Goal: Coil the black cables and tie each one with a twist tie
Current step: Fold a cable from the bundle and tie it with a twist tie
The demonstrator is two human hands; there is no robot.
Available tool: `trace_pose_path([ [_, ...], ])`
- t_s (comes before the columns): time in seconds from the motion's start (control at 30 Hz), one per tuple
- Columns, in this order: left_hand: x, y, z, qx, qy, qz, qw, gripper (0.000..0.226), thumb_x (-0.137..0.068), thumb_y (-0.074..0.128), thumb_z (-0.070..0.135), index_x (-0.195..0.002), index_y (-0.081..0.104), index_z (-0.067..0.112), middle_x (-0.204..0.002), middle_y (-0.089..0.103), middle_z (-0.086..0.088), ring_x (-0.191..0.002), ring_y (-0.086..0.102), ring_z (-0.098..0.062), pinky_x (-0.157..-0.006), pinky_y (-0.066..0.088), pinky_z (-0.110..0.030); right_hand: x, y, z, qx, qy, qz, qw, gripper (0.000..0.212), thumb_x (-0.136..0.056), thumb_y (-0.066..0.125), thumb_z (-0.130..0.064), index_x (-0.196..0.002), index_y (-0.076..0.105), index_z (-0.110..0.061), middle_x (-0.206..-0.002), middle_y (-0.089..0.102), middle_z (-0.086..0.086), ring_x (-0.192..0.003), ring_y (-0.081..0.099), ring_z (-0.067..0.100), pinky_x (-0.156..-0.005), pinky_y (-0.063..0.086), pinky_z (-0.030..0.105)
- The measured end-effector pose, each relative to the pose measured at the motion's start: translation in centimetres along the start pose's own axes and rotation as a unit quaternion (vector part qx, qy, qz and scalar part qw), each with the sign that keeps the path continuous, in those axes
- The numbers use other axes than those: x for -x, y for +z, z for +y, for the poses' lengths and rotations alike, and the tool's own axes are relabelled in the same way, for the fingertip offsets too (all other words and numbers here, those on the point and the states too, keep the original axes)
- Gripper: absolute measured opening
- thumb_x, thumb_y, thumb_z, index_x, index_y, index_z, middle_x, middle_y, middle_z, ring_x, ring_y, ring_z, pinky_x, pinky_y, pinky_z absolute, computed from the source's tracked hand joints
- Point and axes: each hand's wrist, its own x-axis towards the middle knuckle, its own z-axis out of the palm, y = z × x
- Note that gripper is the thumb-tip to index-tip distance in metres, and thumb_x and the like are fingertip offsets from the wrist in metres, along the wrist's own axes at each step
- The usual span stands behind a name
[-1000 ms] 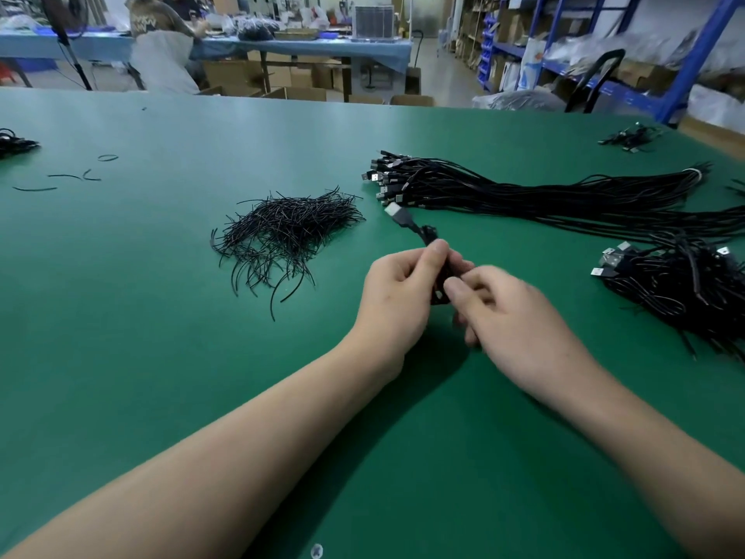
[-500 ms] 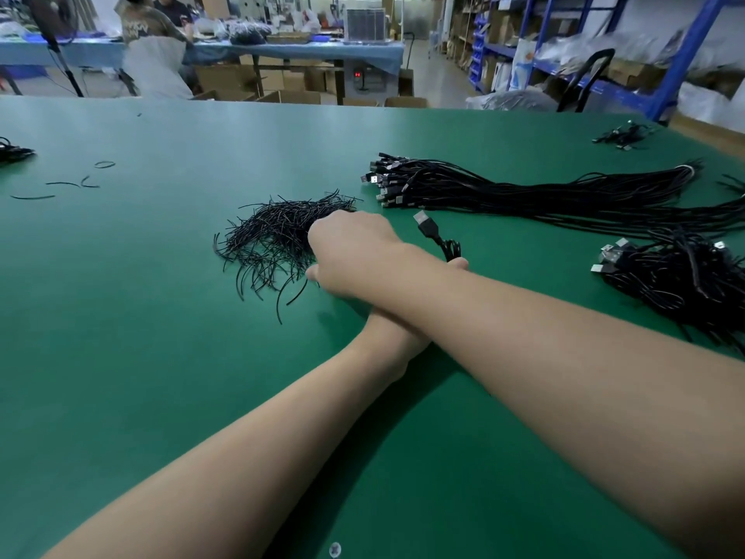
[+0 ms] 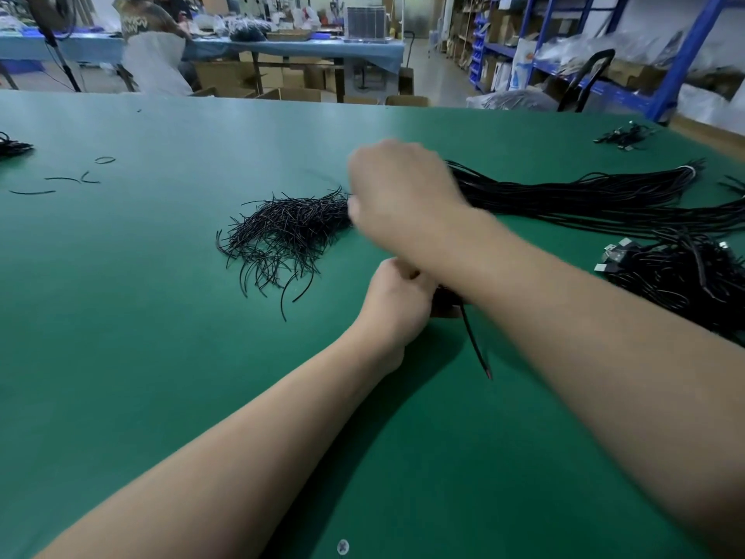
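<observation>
On a green table (image 3: 121, 316), a loose heap of thin black twist ties (image 3: 282, 232) lay centre-left. The left hand (image 3: 397, 296) clenched a small coiled black cable (image 3: 443, 305), apparently not yet tied. The blurred right hand (image 3: 399, 187) hovered at the heap's edge; its grasp was unclear. Rightward, a long bundle of straight black cables (image 3: 584, 199) awaited coiling.

A pile of twist ties (image 3: 282, 227) lies mid-counter (image 3: 121, 357), just left of a long cable bundle (image 3: 584, 195) running off to the right. Nearer, at the right edge, sits a heap of cables (image 3: 685, 272). The right hand (image 3: 399, 187) crosses over the left hand (image 3: 397, 294) to the pile's right end; the left hand, nearer, holds a cable (image 3: 475, 344) trailing nearward. Stray ties (image 3: 68, 179) lie far left.
</observation>
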Motion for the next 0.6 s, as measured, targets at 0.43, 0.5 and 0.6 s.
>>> trace_pose_path([
  [0.43,0.1,0.0,0.2,-0.188,0.200,0.019,0.961,0.026,-0.103,0.057,0.022,-0.091,0.072,0.003,-0.072,0.074,0.001,-0.071,0.075,-0.015,-0.070,0.061,-0.036,12.0,3.6,12.1,-0.525,0.250,-0.034,0.813,0.005,-0.094,0.066,-0.004,-0.098,0.068,-0.004,-0.071,0.075,0.005,-0.053,0.059,0.008,-0.050,0.049,0.018],
  [0.5,0.1,-0.2,0.1,-0.238,0.231,0.006,0.943,0.026,-0.102,0.059,0.023,-0.088,0.072,0.005,-0.072,0.074,0.006,-0.070,0.074,-0.008,-0.070,0.058,-0.025,12.4,3.9,11.6,-0.537,0.242,-0.051,0.806,0.006,-0.094,0.066,-0.005,-0.098,0.070,-0.006,-0.069,0.074,0.004,-0.052,0.057,0.008,-0.050,0.048,0.019],
  [0.6,0.1,-0.4,-0.1,-0.283,0.244,-0.017,0.928,0.025,-0.102,0.061,0.024,-0.082,0.070,0.012,-0.072,0.074,0.006,-0.069,0.072,-0.002,-0.071,0.056,-0.018,12.5,3.8,11.2,-0.550,0.236,-0.060,0.799,0.006,-0.093,0.067,-0.007,-0.094,0.073,-0.009,-0.065,0.072,0.002,-0.051,0.054,0.007,-0.051,0.046,0.022],
])
